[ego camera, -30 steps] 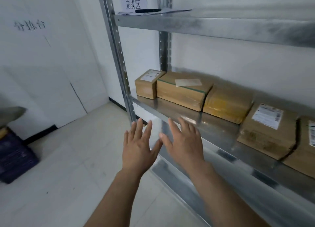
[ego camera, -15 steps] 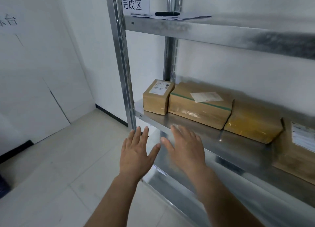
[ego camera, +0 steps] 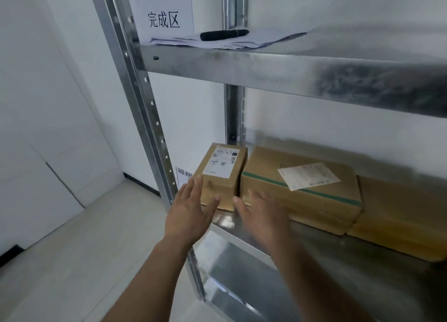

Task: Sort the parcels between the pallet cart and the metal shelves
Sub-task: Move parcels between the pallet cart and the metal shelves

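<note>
Galvanised metal shelves (ego camera: 278, 67) fill our view. On the middle shelf three brown parcels sit in a row: a small labelled parcel (ego camera: 221, 176) at the left end, touching a wider parcel (ego camera: 300, 191) with green tape and a skewed label, then a third parcel (ego camera: 401, 212) cut off at the right edge. We see our left hand (ego camera: 191, 212) and right hand (ego camera: 263, 215) raised before them, fingers straight and spread, holding nothing; the right is blurred. Up top, a black pen (ego camera: 223, 34) lies on papers (ego camera: 261, 39) beside a sign (ego camera: 164, 19) reading 完成区. Parcel label print is unreadable.
</note>
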Available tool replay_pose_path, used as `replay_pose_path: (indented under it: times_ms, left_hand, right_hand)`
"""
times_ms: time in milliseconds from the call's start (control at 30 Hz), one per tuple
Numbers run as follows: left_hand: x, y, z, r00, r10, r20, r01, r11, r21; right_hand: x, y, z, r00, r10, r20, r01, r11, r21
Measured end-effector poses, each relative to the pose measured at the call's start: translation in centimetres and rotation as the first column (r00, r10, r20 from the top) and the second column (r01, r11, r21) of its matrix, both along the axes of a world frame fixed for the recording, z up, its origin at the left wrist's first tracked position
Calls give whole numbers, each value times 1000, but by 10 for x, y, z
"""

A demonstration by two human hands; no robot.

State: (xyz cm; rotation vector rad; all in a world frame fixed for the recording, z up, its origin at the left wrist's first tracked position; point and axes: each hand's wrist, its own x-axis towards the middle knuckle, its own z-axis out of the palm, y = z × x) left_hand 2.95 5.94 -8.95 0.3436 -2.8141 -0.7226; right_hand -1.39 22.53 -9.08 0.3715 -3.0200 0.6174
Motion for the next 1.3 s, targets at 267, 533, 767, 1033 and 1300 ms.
replay_pose_path:
  times_ms: [267, 533, 767, 1033, 1300]
  left_hand:
    - [-65, -26, 5, 997, -16, 82, -2, 975, 222]
    - [-94, -47, 4, 978, -29, 209, -53, 924, 378]
    - [-64, -66, -4, 973, -164, 165, 25, 779, 627]
    - [-6, -70, -4, 978, -210, 6, 157, 747, 646]
    - [65, -61, -4, 948, -292, -125, 309, 759, 573]
  right_hand:
    - [-53, -30, -1, 995, -96, 36, 100, 990, -96]
    - [-68, -55, -7, 960, -151, 236, 218, 931, -291]
    - [-34, -63, 0, 934, -38, 355, 244, 793, -558]
    - [25, -63, 8, 963, -37, 266, 182, 817, -548]
    - [104, -54, 11, 976, -156, 151, 212, 837, -505]
